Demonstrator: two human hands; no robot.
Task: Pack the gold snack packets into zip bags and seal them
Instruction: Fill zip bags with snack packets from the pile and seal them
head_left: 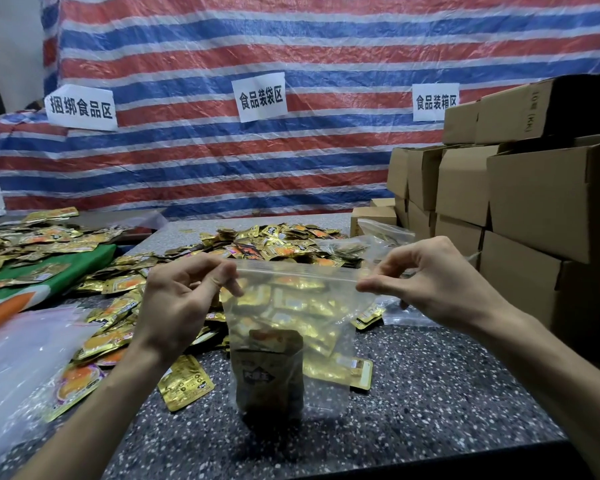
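A person holds a clear zip bag (291,323) upright above a speckled dark counter (430,393), the left hand (181,299) pinching one end of its zip strip and the right hand (426,282) pinching the other — the sealing step, by the look of it. Gold snack packets (291,303) already sit inside, so the next move likely calls for pressing fingertips along the strip until it closes. Loose packets (284,240) heap behind — cardboard boxes (534,202) stack at the right, and a striped tarp (222,46) with paper signs (261,97) hangs as the back wall.
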